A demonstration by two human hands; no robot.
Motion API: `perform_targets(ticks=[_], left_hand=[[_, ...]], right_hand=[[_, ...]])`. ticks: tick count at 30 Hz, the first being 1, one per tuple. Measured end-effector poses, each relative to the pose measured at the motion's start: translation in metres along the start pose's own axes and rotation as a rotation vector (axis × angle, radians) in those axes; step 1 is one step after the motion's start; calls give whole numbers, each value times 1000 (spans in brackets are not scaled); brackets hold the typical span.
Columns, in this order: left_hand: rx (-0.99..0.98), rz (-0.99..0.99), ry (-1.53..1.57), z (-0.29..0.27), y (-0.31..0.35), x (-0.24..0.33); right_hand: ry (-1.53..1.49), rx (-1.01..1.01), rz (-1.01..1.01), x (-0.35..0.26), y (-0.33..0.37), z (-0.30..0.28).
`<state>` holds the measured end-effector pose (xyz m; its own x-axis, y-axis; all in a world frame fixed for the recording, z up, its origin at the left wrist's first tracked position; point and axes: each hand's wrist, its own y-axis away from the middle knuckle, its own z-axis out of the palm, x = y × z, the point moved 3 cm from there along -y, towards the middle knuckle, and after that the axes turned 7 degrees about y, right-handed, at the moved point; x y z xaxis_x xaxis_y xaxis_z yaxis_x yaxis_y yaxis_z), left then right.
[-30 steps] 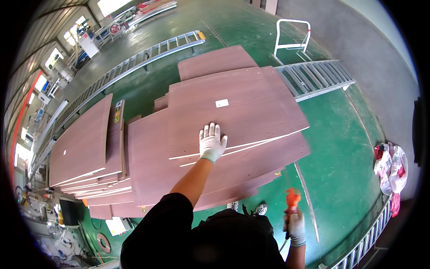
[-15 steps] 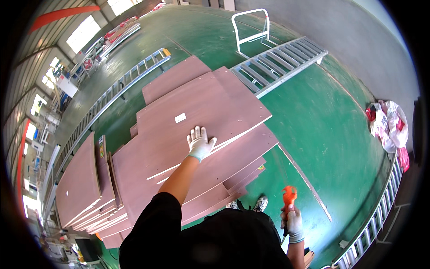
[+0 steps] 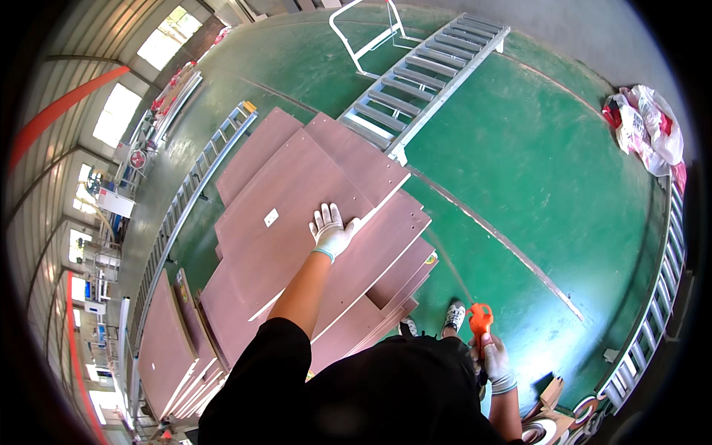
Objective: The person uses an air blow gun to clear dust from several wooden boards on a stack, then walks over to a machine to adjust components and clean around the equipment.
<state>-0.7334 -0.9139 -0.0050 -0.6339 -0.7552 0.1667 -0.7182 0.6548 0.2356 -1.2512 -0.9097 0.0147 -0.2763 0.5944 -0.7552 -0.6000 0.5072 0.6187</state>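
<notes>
My left hand (image 3: 331,233), in a white glove, lies flat with fingers spread on the top brown board (image 3: 297,189), close to its near-right edge. This board has a small white label (image 3: 271,217) and lies askew on a stack of similar boards (image 3: 393,237). At my right side, my gloved right hand (image 3: 495,362) is closed around the handle of an orange tool (image 3: 481,319) that looks like an air blow gun. It is held upright over the floor, away from the boards. Its lower end is partly hidden by the hand.
A second board stack (image 3: 167,345) stands at left. Roller conveyors run along the left (image 3: 185,196), far middle (image 3: 426,78) and right (image 3: 649,315). A white metal frame (image 3: 368,46) stands beyond. Plastic bags (image 3: 649,126) sit far right; rolls of edging strip (image 3: 545,429) lie near right.
The view has turned, and the top board now sits at a different angle on the stack, its white strip of edge shifted. My left hand stays on it; the right still grips the orange tool.
</notes>
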Motion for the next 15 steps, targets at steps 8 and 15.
perform_targets(ticks=[8,15], left_hand=[[-143,98,-174,-29,16,8],[-89,-28,-228,-33,36,-29]], right_hand=[[-63,-35,-43,-3,-3,-12],[-43,-91,0,-1,-2,-11]])
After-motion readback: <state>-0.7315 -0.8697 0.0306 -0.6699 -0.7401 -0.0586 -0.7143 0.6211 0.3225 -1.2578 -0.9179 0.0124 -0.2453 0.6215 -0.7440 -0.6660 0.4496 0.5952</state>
